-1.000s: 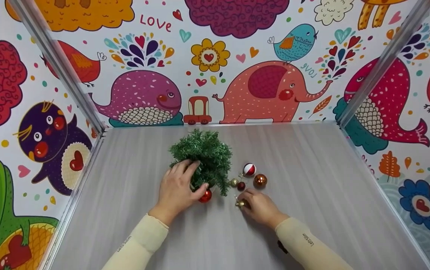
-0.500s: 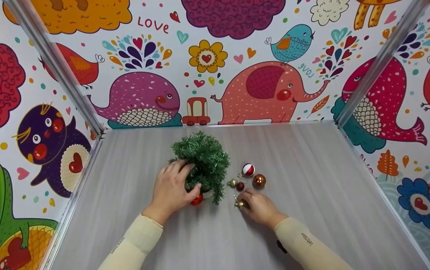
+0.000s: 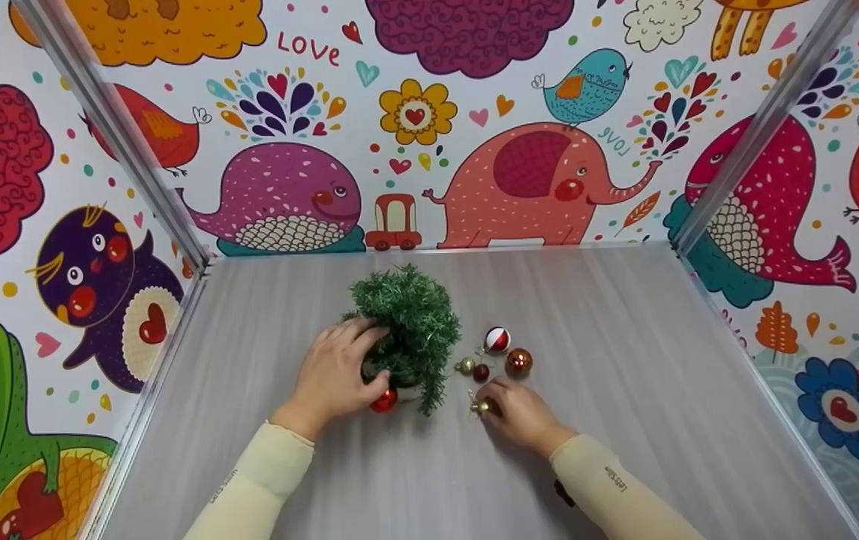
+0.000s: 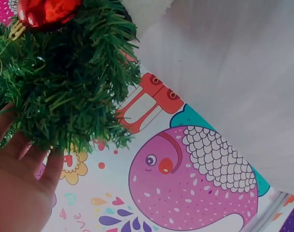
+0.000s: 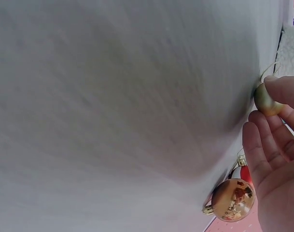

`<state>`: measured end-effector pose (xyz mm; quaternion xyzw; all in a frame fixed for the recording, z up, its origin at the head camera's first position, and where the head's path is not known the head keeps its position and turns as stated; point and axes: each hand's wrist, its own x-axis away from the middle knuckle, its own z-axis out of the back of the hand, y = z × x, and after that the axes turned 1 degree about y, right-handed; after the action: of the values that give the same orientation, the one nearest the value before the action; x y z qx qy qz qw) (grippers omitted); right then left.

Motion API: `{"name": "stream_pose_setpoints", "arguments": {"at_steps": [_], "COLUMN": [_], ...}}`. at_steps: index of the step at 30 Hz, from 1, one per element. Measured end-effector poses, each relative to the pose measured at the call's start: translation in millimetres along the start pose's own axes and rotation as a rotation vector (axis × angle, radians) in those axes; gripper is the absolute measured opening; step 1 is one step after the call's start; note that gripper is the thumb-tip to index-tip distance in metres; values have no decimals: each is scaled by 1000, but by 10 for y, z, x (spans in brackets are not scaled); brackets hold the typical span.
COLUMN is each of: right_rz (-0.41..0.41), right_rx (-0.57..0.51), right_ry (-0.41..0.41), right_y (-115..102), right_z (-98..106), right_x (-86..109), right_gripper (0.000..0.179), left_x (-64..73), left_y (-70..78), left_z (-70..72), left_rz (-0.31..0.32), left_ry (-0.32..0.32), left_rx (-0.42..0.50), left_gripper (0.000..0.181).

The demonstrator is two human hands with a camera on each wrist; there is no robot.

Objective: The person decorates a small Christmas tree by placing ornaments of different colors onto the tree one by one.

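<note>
My left hand (image 3: pixel 339 367) grips the left side of a small artificial Christmas tree (image 3: pixel 418 315), its fingers among the green branches. A shiny red bauble (image 3: pixel 384 399) hangs low on the tree beside my thumb; the left wrist view shows the same red bauble (image 4: pixel 48 12) with its gold cap. On the right, my right hand (image 3: pixel 521 414) pinches a small gold bauble (image 5: pixel 267 100) between thumb and fingers, close over the table, its string loop sticking out. The tree's base is mostly hidden by branches and hand.
Just beyond my right hand lie a red-and-white bauble (image 3: pixel 497 340), a copper bauble (image 3: pixel 519 362), a small dark red bauble (image 3: pixel 481 373) and a small pale gold bauble (image 3: pixel 467 365). Cartoon-printed walls (image 3: pixel 429 67) border the grey table (image 3: pixel 587 300) at the back and sides.
My left hand has drawn left and slightly nearer, turning the tree, and its red bauble has shifted left. My right hand stays in place with the gold bauble.
</note>
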<state>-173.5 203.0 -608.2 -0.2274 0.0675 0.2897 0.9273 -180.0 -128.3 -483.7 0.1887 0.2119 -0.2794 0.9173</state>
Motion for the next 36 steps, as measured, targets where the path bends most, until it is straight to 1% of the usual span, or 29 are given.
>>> {"name": "stream_pose_setpoints", "arguments": {"at_steps": [6, 17, 26, 31, 36], "right_rz": [-9, -28, -2, -12, -15], "right_rx": [-16, -32, -30, -40, -77], "right_ry": [2, -19, 12, 11, 41], "right_y": [10, 14, 24, 4, -73], "right_z": [-3, -2, -2, 18, 131], "right_x": [5, 11, 15, 8, -24], "right_gripper": [20, 21, 21, 22, 22], "left_x": [-3, 14, 33, 38, 38], "left_y": [-31, -85, -76, -70, -74], "left_z": [24, 58, 71, 67, 62], "left_rz": [-7, -46, -7, -17, -31], "left_ry": [-13, -22, -65, -57, -40], "left_rx": [22, 43, 49, 54, 59], "left_gripper": [53, 57, 58, 59, 59]}}
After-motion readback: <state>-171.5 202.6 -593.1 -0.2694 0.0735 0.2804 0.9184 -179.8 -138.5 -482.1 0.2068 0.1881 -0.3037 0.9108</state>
